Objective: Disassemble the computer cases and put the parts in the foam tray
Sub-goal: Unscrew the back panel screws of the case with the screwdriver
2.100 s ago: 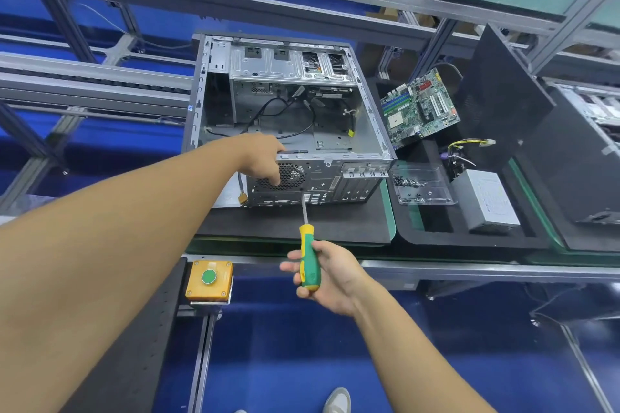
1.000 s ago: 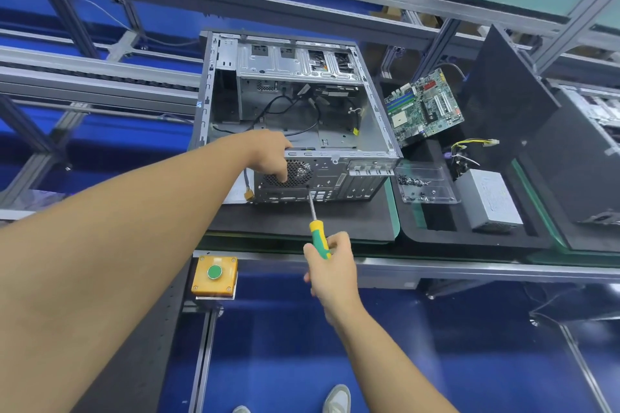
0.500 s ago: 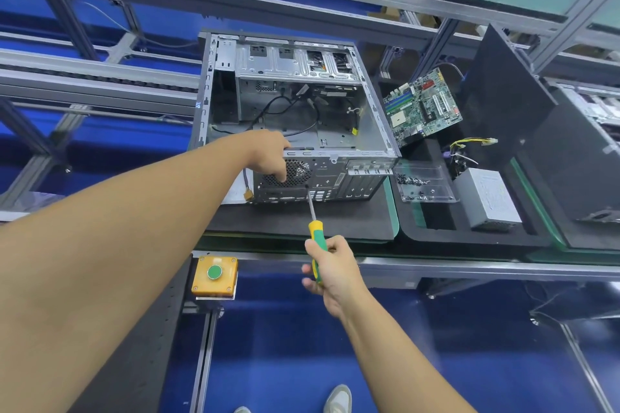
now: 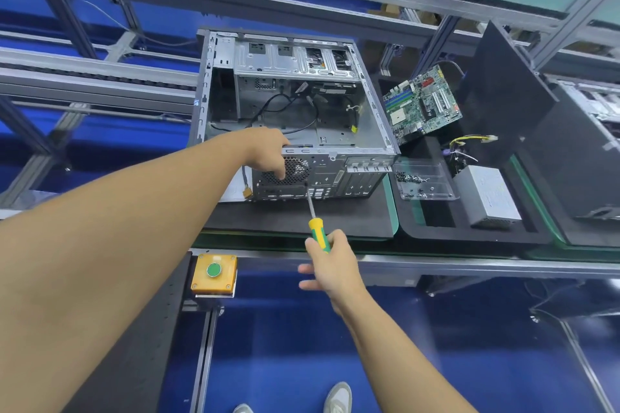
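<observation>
1. No label on the computer case (image 4: 342, 131) or motherboard (image 4: 421, 104) was sharp enough to read.
2. The foam tray (image 4: 469, 228), at the case's three o'clock, held a power supply (image 4: 486, 196) and screw box (image 4: 424, 179).
3. My left hand (image 4: 268, 154) gripped the case's rear edge by the fan grille (image 4: 295, 171), perhaps covering part of it.
4. My right hand (image 4: 330, 261) clenched the screwdriver (image 4: 315, 214), shaft pointing to twelve o'clock, tip on the rear panel.

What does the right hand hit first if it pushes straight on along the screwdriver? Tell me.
The right hand points the screwdriver at the computer case rear panel, beside the fan grille. The tip looks already there, probably on a screw.
</observation>
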A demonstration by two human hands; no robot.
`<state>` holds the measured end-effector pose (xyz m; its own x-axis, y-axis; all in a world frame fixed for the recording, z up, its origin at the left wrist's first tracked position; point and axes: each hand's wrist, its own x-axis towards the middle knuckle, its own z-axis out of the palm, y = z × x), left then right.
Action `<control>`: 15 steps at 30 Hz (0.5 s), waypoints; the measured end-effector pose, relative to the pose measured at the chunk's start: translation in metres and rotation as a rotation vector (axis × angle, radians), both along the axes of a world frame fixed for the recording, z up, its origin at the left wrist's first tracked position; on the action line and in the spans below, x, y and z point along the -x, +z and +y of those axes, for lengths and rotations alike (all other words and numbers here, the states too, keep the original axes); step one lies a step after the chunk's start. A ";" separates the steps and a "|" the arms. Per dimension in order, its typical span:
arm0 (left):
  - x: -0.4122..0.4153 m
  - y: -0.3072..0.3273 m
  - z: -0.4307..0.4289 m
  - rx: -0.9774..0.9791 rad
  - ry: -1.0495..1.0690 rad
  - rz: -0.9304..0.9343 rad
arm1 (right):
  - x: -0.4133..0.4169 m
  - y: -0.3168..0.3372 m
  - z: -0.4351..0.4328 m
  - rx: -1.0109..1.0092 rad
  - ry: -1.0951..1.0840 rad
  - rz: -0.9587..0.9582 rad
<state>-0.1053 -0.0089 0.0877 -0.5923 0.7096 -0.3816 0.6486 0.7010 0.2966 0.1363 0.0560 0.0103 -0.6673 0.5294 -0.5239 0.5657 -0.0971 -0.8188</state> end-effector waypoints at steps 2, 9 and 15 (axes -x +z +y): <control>-0.001 0.000 0.000 -0.005 0.002 -0.003 | 0.001 0.004 0.000 0.129 0.057 -0.012; -0.002 0.001 0.001 -0.020 0.015 -0.011 | 0.001 0.005 0.017 0.419 0.020 0.038; -0.002 0.001 0.001 -0.036 0.024 -0.011 | 0.001 -0.003 0.005 0.090 0.040 0.026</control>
